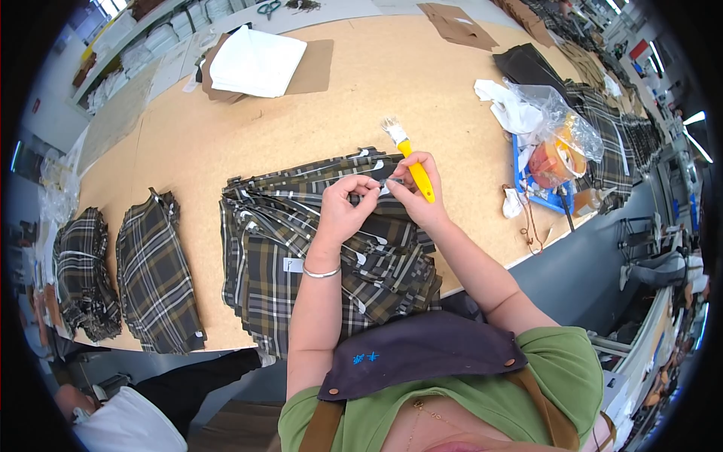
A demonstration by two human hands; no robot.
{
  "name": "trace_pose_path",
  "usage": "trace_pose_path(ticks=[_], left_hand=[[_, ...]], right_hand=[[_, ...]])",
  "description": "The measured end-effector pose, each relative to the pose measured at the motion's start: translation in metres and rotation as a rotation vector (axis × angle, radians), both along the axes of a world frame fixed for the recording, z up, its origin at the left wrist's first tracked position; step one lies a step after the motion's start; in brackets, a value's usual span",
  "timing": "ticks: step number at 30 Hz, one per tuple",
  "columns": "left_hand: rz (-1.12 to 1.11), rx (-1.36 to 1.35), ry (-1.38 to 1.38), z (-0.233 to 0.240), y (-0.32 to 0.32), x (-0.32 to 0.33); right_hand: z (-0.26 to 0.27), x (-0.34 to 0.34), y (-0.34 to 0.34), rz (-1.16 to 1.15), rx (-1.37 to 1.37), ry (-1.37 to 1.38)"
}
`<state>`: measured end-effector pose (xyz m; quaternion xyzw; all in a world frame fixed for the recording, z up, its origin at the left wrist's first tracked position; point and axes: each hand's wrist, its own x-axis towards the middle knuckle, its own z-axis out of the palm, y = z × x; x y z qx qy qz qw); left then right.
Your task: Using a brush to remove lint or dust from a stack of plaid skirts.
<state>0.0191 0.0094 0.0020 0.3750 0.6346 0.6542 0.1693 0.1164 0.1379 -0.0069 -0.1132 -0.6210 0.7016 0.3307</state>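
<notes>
My left hand (351,204) and my right hand (419,195) meet over a fanned pile of plaid fabric pieces (265,282). Between the fingertips of both hands is a small pale piece (384,188), too small to make out. A paintbrush with a yellow handle (419,175) rests in my right hand, its whitened bristles pointing up and away from me. Small white curved pieces (361,259) lie here and there on the plaid pile, and a white paper label (293,265) is on its left part.
Two plaid stacks (158,271) (85,271) lie at the left. White sheets (254,62) on brown card are at the back. A blue tray (551,200) holds a reddish container (551,164) and plastic wrap at the right. A person in white (130,421) is at the lower left.
</notes>
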Motion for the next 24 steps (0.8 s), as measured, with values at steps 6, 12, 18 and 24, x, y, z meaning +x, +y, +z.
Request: trace_pose_path(ticks=[6, 12, 18, 24], left_hand=[[-0.028, -0.046, -0.102, 0.0, -0.004, -0.005], [-0.037, -0.117, -0.123, -0.002, -0.004, -0.006], [-0.029, -0.099, -0.159, -0.003, -0.005, -0.007], [-0.037, -0.074, -0.1, -0.005, -0.004, -0.006]], right_hand=[[0.0, 0.001, -0.009, -0.006, 0.036, 0.061], [0.0, 0.002, -0.013, -0.027, 0.103, 0.08], [-0.005, 0.003, -0.012, -0.01, 0.195, 0.055], [-0.001, 0.002, -0.017, -0.034, 0.147, 0.049]])
